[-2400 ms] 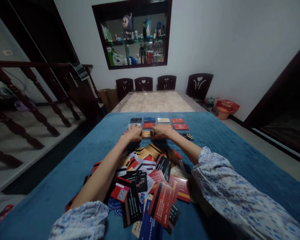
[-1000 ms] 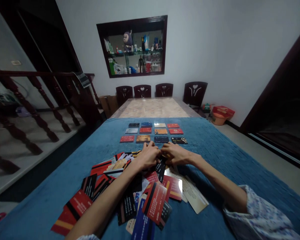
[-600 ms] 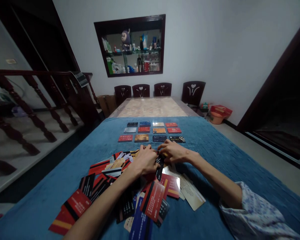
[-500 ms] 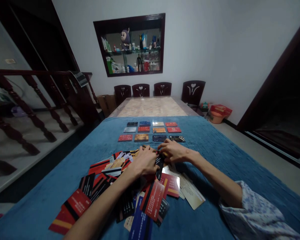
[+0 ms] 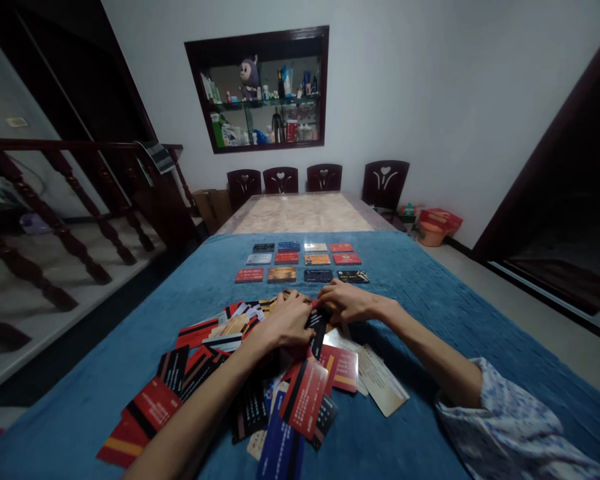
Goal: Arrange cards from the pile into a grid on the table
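Note:
A loose heap of plastic cards spreads in front of me, in red, black, blue, white and gold. My left hand [image 5: 291, 321] bends over the middle of the heap, its fingers curled down on cards. Close beside it, my right hand [image 5: 347, 301] has its fingers bent onto cards at the heap's upper right edge, a bit of yellow showing beneath them. Between the hands lies a black card [image 5: 317, 330]. Nearer to me are a red card [image 5: 305, 397], a blue card [image 5: 281, 443] and a pale card [image 5: 383, 383]. My fingertips are partly hidden.
Beyond the heap, neat stacks of cards stand in three rows, among them a gold stack [image 5: 282, 274] and a black stack [image 5: 353, 276]. A blue cloth [image 5: 405, 293] covers the near part of the table [image 5: 305, 212]. Dark chairs [image 5: 386, 185] stand behind it.
My left hand's fingers have shifted slightly among the cards, and my right hand has moved very little. The stacks look the same; the whole view has moved slightly.

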`<state>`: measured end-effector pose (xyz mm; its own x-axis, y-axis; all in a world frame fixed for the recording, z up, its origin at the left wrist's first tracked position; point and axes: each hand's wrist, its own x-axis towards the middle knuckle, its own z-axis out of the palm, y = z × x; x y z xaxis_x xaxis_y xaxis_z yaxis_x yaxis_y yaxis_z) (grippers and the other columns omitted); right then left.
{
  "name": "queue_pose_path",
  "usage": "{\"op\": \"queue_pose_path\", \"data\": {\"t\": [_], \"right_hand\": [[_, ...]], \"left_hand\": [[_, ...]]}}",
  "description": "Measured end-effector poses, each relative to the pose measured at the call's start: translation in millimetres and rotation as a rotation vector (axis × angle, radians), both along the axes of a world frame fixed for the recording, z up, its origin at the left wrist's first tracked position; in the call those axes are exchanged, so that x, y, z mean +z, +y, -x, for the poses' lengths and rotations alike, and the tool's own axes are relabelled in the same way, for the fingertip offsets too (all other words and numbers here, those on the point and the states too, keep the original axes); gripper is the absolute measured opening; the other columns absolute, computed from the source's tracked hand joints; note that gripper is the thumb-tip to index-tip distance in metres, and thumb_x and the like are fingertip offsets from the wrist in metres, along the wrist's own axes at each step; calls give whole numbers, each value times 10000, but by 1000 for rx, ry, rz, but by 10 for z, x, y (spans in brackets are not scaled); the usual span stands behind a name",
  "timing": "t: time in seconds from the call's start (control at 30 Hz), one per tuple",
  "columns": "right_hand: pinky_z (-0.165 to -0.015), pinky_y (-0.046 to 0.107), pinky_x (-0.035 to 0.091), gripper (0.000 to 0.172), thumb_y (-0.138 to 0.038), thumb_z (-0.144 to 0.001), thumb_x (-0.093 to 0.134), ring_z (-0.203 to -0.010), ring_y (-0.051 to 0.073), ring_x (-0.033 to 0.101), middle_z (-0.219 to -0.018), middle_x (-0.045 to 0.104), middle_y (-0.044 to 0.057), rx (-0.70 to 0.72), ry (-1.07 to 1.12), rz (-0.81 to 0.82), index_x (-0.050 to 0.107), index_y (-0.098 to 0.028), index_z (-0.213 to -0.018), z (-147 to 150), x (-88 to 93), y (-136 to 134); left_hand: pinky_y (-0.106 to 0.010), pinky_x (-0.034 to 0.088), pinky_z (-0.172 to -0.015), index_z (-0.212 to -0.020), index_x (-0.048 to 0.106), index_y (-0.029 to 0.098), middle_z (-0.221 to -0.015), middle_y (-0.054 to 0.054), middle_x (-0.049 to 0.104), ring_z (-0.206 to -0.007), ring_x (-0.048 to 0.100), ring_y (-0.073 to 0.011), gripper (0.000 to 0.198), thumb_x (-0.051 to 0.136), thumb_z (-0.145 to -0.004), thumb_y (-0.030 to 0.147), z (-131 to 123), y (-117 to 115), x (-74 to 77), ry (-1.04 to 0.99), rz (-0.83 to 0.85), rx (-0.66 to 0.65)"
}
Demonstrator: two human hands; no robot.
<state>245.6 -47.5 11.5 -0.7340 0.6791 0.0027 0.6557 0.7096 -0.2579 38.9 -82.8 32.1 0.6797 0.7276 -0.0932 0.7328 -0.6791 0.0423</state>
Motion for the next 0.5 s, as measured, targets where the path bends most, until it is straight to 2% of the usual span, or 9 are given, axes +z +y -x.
{"op": "queue_pose_path", "data": {"t": [0.23, 0.37, 0.5], "right_hand": [[-957, 428, 365, 372, -229, -710, 714, -980, 236, 565, -1091, 673, 75, 31, 20, -17, 722, -207, -1081, -11, -19, 17], [-928, 403, 390, 359, -289, -765, 689, -999, 250, 545, -1057, 689, 86, 13, 15, -10, 713, -181, -1107, -32, 25, -3], [-902, 364, 406, 274, -277, -827, 636, -931, 215, 558, -977, 705, 72, 24, 36, 0, 726, -180, -1066, -34, 84, -12]], "left_hand": [[-487, 400, -954, -959, 680, 162, -1169, -144, 646, -1145, 527, -328, 243, 544, -793, 277, -12, 5, -34, -31, -50, -43], [-437, 407, -898, -823, 679, 165, -1014, -126, 697, -1049, 577, -307, 186, 522, -779, 254, 7, 25, 22, -43, -46, -51], [-360, 409, -844, -738, 690, 176, -843, -74, 715, -887, 611, -241, 210, 493, -783, 236, 75, 92, 102, -76, -1, -29]]}}
